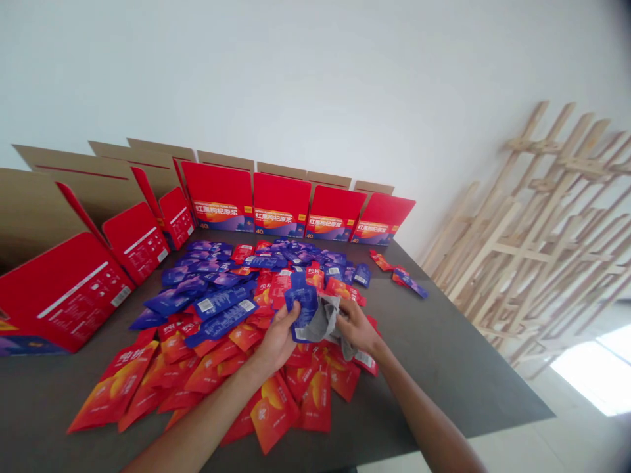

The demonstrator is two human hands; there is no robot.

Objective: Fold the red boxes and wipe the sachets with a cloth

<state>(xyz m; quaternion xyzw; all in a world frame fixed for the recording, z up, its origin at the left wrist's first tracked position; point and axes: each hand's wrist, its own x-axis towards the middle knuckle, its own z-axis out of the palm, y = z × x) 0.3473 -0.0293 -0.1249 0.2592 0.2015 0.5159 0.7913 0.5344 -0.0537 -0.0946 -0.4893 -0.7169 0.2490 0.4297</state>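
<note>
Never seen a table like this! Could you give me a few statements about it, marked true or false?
The left hand holds a blue pouch: true.
The right hand holds scissors: false, it holds a grey cloth.
Open red cartons stand along the far edge of the dark table: true.
The loose pouches sit in one neat stack: false, they lie scattered across the table.

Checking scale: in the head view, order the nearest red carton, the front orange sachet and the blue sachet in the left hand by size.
Largest: red carton. Then orange sachet and blue sachet: they look alike; camera nearness makes ranking unsure.
</note>
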